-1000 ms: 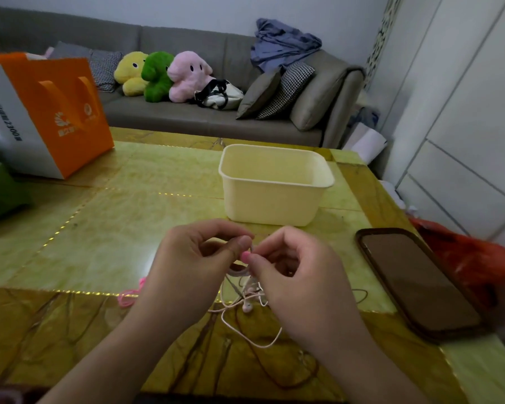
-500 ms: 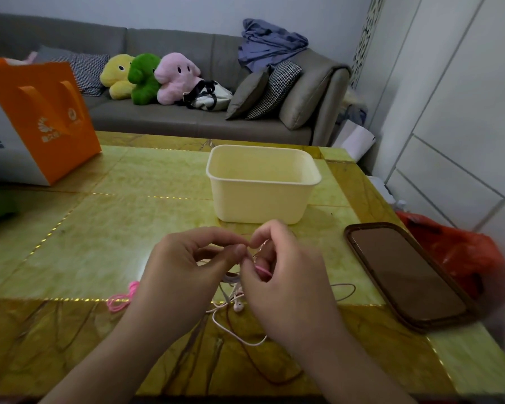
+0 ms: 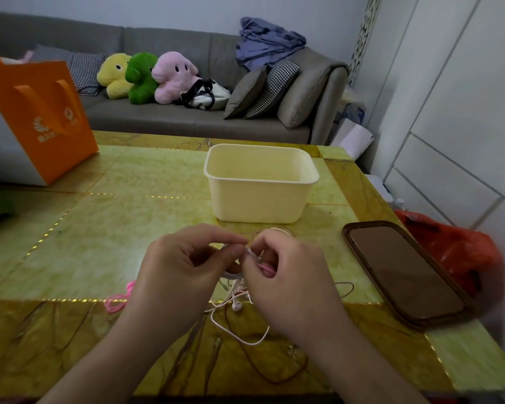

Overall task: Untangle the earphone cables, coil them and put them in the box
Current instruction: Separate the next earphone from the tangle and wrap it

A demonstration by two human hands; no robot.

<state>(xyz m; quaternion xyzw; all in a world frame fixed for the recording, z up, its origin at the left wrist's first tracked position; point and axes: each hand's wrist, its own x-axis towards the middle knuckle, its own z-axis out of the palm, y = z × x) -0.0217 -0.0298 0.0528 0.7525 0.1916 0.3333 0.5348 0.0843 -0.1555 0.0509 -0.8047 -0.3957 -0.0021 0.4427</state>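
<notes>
While both pinch it, the earphone cable (image 3: 239,325) dangles between left hand (image 3: 184,275) and right hand (image 3: 292,284).

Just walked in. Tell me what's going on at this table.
A person is picking apart tangled earphone cables over the table. The left hand and right hand both pinch the knot between them, with white, pink and dark strands trailing below. Nothing looks coiled yet. The cream box waits behind the hands; a phone lies to the right.
</notes>
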